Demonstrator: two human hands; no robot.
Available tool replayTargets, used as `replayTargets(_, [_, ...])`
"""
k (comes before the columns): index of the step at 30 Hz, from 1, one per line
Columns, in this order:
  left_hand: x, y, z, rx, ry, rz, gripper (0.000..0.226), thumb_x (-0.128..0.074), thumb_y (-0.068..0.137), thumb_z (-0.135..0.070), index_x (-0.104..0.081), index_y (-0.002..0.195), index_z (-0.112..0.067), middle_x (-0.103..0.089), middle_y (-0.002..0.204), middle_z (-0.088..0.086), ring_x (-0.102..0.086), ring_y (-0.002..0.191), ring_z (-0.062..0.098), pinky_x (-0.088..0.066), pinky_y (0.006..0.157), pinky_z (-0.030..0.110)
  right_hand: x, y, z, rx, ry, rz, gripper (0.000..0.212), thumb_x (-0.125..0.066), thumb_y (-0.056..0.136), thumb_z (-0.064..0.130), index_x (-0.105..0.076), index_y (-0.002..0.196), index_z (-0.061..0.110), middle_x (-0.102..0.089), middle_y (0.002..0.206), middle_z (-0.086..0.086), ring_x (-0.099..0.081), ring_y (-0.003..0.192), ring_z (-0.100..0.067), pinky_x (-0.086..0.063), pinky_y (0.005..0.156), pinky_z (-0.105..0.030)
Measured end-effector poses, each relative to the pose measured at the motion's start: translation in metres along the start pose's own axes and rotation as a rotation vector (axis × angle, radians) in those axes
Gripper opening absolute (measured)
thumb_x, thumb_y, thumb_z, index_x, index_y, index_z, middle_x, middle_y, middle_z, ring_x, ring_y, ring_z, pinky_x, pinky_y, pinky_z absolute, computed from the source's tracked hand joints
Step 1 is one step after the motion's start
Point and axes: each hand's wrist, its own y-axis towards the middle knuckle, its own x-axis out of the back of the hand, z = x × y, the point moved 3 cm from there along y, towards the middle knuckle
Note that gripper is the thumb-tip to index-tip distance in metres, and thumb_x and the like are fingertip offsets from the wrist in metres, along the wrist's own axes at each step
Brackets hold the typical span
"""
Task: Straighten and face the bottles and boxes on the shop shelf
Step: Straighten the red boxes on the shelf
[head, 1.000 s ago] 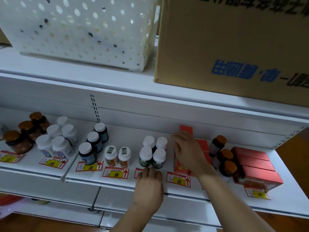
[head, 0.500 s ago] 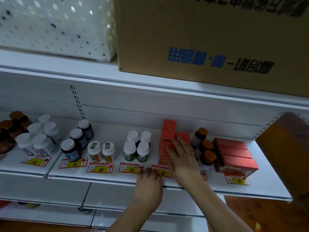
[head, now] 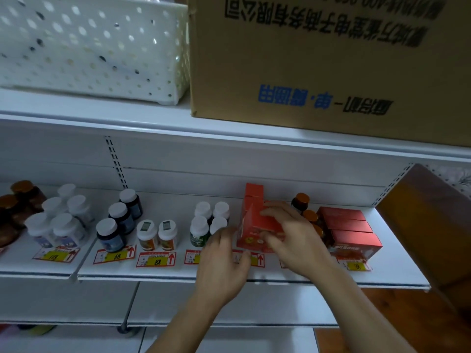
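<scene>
Hands have both closed in on the front orange box (head: 257, 234) since half a second ago: the right hand (head: 293, 238), which then lay flat over its near face, now curls round it, fingers over the top and thumb against the front, while the left hand (head: 224, 261) has risen from the shelf lip and its fingertips now touch the box's lower left corner, fingers only lightly bent. The box stands at the front of the middle shelf (head: 178, 272), tilted a little, with a taller orange box (head: 253, 193) upright just behind it. To its left, the four white-capped green bottles (head: 209, 222) sit as before, in a two-by-two block. To its right, the row of amber bottles with orange caps (head: 300, 202) is partly hidden by the right hand, and beside them the red boxes (head: 349, 230) lie flat in a row front to back.

Farther left stand two small white bottles (head: 156, 234), three dark blue bottles (head: 119, 220), a cluster of white bottles (head: 58, 217) and brown jars (head: 17, 202). Yellow-and-red price tags (head: 156, 259) line the shelf front. On the shelf above rest a white perforated basket (head: 89, 47) and a large cardboard carton (head: 331, 59) just beside it. Brown wood panelling (head: 428, 225) closes the shelf's right end.
</scene>
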Motion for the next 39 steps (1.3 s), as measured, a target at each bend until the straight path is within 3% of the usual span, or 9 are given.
replayTargets(2, [0.019, 0.002, -0.013, 0.030, -0.273, 0.107, 0.058, -0.062, 0.092, -0.039, -0.038, 0.145, -0.036, -0.046, 0.133, -0.035, -0.045, 0.126, -0.007, -0.039, 0.103, 0.017, 0.015, -0.002, 0.015, -0.028, 0.044, 0.004, 0.042, -0.074, 0.086, 0.025, -0.064, 0.127, 0.024, -0.057, 0.134, 0.012, -0.050, 0.124, -0.001, -0.034, 0.102, -0.005])
replayTargets(4, [0.033, 0.002, -0.022, 0.040, -0.451, 0.213, 0.052, -0.065, 0.096, -0.035, -0.040, 0.140, -0.047, -0.050, 0.132, -0.042, -0.045, 0.128, -0.014, -0.038, 0.104, 0.011, 0.025, -0.008, 0.027, -0.088, 0.149, -0.047, 0.040, -0.076, 0.086, 0.024, -0.066, 0.126, 0.025, -0.061, 0.129, 0.015, -0.054, 0.120, 0.004, -0.041, 0.101, -0.010])
replayTargets(9, [0.042, -0.003, -0.025, 0.100, -0.593, 0.293, 0.048, -0.070, 0.090, -0.045, -0.059, 0.133, -0.029, -0.071, 0.118, -0.013, -0.067, 0.109, 0.006, -0.055, 0.098, 0.037, 0.030, -0.029, 0.046, -0.282, 0.481, -0.165, 0.038, -0.072, 0.090, 0.022, -0.064, 0.126, 0.031, -0.068, 0.113, 0.028, -0.064, 0.108, 0.005, -0.053, 0.089, -0.017])
replayTargets(12, [0.042, -0.013, -0.030, 0.172, -0.711, 0.224, 0.049, -0.073, 0.084, -0.044, -0.062, 0.129, -0.028, -0.073, 0.113, -0.004, -0.069, 0.106, 0.014, -0.056, 0.095, 0.038, 0.027, -0.047, 0.055, -0.365, 0.698, -0.233, 0.048, -0.068, 0.087, 0.029, -0.054, 0.132, 0.032, -0.066, 0.111, 0.033, -0.063, 0.109, 0.005, -0.055, 0.085, -0.019])
replayTargets(14, [0.043, -0.018, -0.032, 0.220, -0.763, 0.152, 0.047, -0.076, 0.083, -0.049, -0.064, 0.124, -0.031, -0.073, 0.112, -0.001, -0.069, 0.106, 0.017, -0.057, 0.095, 0.038, 0.019, -0.063, 0.057, -0.403, 0.766, -0.258, 0.054, -0.068, 0.081, 0.035, -0.052, 0.133, 0.035, -0.065, 0.120, 0.026, -0.061, 0.113, 0.007, -0.053, 0.087, -0.015])
replayTargets(20, [0.046, -0.022, -0.057, 0.263, -0.793, 0.009, 0.041, -0.070, 0.082, -0.047, -0.067, 0.118, -0.029, -0.075, 0.107, -0.009, -0.071, 0.101, 0.009, -0.059, 0.083, 0.029, 0.002, -0.089, 0.065, -0.463, 0.972, -0.302, 0.044, -0.065, 0.081, 0.032, -0.061, 0.124, 0.025, -0.075, 0.110, 0.007, -0.071, 0.104, -0.015, -0.058, 0.091, -0.039])
replayTargets(29, [0.036, -0.034, -0.093, 0.251, -0.753, -0.076, 0.029, -0.064, 0.087, -0.041, -0.068, 0.112, -0.027, -0.075, 0.105, -0.010, -0.070, 0.101, 0.011, -0.058, 0.084, 0.029, 0.024, -0.095, 0.049, -0.433, 0.979, -0.320, 0.038, -0.062, 0.084, 0.035, -0.062, 0.123, 0.036, -0.072, 0.115, 0.012, -0.069, 0.108, -0.010, -0.057, 0.092, -0.033])
replayTargets(35, [0.038, -0.037, -0.100, 0.263, -0.747, -0.106, 0.030, -0.063, 0.086, -0.040, -0.066, 0.112, -0.025, -0.075, 0.104, -0.011, -0.071, 0.099, 0.010, -0.057, 0.077, 0.024, 0.029, -0.095, 0.050, -0.447, 1.001, -0.324, 0.036, -0.061, 0.094, 0.014, -0.062, 0.125, 0.032, -0.072, 0.112, 0.018, -0.068, 0.107, -0.006, -0.056, 0.091, -0.030])
replayTargets(39, [0.043, -0.035, -0.101, 0.242, -0.693, -0.152, 0.018, -0.063, 0.094, -0.026, -0.065, 0.112, -0.030, -0.074, 0.104, -0.016, -0.070, 0.097, 0.005, -0.056, 0.080, 0.021, 0.020, -0.090, 0.058, -0.429, 0.962, -0.385, 0.053, -0.076, 0.081, 0.009, -0.057, 0.123, 0.036, -0.070, 0.111, 0.024, -0.068, 0.102, 0.002, -0.053, 0.079, -0.014])
